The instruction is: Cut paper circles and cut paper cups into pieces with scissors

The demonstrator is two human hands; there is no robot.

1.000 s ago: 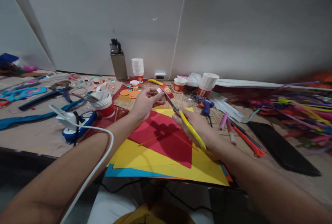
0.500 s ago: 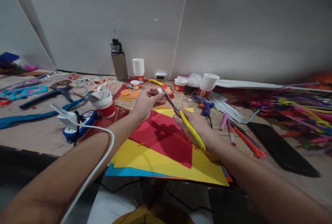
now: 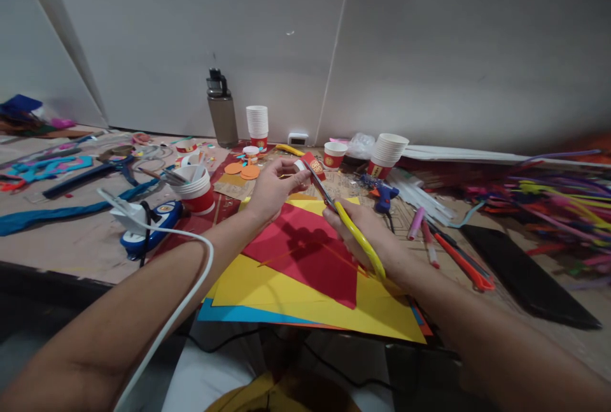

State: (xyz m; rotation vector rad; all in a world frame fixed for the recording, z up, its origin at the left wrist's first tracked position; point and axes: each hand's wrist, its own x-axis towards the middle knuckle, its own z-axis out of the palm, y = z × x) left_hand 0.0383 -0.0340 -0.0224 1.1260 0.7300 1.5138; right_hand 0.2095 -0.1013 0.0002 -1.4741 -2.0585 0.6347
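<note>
My left hand [image 3: 277, 190] pinches a red-and-white piece of paper cup [image 3: 316, 164] with a gold emblem, raised above the sheets. Yellow-handled scissors [image 3: 356, 234] are in my right hand [image 3: 365, 230], their blades reaching up to the piece and lying against it. How deep the blades sit in the paper I cannot tell. Below both hands lies a red paper sheet [image 3: 305, 265], partly shaded, on top of yellow sheets [image 3: 258, 288]. A blue sheet [image 3: 238, 314] shows under their front edge.
Left of my arm stand a cup of tools [image 3: 196, 198] and a blue power strip [image 3: 153, 234]. Behind are a bottle [image 3: 222, 119], stacked cups [image 3: 258, 122] and orange discs [image 3: 249, 172]. To the right lie a glue gun [image 3: 384, 197], an orange-handled cutter [image 3: 465, 262] and a black phone-like slab [image 3: 529, 275].
The whole view has shifted slightly, moving things a little to the right. Both hands keep their hold on the cup piece and the scissors, almost unmoved relative to each other.
</note>
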